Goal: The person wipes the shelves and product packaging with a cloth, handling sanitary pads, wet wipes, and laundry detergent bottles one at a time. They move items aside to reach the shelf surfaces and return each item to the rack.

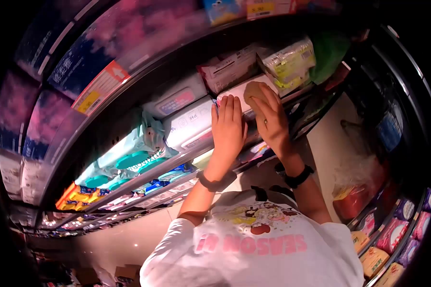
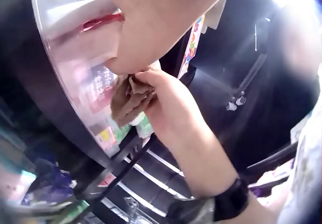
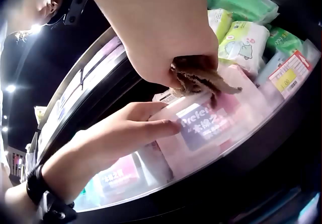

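Note:
In the head view my left hand (image 1: 229, 126) lies with straight fingers on a pale pink soft pack (image 1: 235, 92) on the shelf. Its thumb rests along the pack's front, near the printed label, in the right wrist view. Beside it, my right hand (image 1: 273, 123) holds a folded brown cloth (image 1: 254, 94) against the same pack. Seen from the left wrist, the cloth (image 2: 128, 100) bunches under the right thumb and fingers. The right wrist view shows the cloth's loose edges (image 3: 201, 80) hanging over the pack's top, above the label (image 3: 201, 126).
White packs (image 1: 191, 124) and teal packs (image 1: 129, 153) stand to the left along the shelf. A yellow-green pack (image 1: 289, 64) and a green pack (image 1: 329, 52) sit to the right. An orange-and-yellow price tag (image 3: 289, 78) hangs at the shelf's clear front lip. Another shelf of large packs overhangs behind.

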Tool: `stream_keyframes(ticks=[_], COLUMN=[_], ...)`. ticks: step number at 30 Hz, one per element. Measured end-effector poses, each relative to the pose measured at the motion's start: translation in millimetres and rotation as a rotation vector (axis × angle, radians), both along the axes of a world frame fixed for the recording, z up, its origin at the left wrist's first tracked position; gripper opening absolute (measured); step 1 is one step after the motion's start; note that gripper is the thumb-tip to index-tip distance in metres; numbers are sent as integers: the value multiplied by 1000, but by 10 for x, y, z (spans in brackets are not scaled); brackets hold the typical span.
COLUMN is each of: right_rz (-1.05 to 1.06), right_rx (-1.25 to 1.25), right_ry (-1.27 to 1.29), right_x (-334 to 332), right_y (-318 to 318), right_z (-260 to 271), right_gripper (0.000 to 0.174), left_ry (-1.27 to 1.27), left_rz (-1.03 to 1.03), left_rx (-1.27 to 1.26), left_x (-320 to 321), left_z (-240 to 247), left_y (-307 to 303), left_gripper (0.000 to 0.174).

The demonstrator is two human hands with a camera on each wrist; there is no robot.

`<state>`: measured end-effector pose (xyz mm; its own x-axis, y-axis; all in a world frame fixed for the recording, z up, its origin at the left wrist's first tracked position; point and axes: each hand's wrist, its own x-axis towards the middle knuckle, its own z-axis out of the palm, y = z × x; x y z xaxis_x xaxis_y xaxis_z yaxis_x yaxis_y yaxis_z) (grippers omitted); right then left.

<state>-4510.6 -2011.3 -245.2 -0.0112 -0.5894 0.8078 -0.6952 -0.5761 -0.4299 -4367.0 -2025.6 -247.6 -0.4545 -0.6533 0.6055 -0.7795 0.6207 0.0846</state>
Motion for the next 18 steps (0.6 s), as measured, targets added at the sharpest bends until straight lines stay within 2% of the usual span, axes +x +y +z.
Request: stream_keyframes(ticks=[1, 3, 7, 12, 14, 15, 16, 17, 18], right_rz=[-3, -10, 28, 62, 58, 36, 20, -23, -95], right_rx=[56, 18, -17, 102, 146, 157, 165, 80, 116], right_ry=[21, 13, -45, -141, -157, -197, -236, -262, -307], right_x=[-4, 47, 90, -35, -161, -199, -229, -277, -335], right_y=[46, 66, 92, 231, 291, 311, 306, 256, 231], right_z=[8, 10, -223, -926, -1216, -1189, -1139, -1131, -1119], right_gripper=[29, 23, 21, 21, 22, 24, 27, 33, 36], left_ry=[38, 95, 41, 31, 53, 86, 14, -45, -104], left_rz=[25, 62, 36, 18, 18, -57, -112, -207, -298], left_rx=[-15, -20, -75, -20, -68, -51, -77, 5, 91], left_x=[-18, -79, -59, -59, -97, -98, -89, -94, -99], left_z=[-18, -28, -82, -86, -130, -198, -336, -450, -541], left_y=[1, 1, -30, 25, 118, 193, 279, 330, 383], left_gripper=[53, 53, 59, 67, 67, 66, 63, 63, 63])
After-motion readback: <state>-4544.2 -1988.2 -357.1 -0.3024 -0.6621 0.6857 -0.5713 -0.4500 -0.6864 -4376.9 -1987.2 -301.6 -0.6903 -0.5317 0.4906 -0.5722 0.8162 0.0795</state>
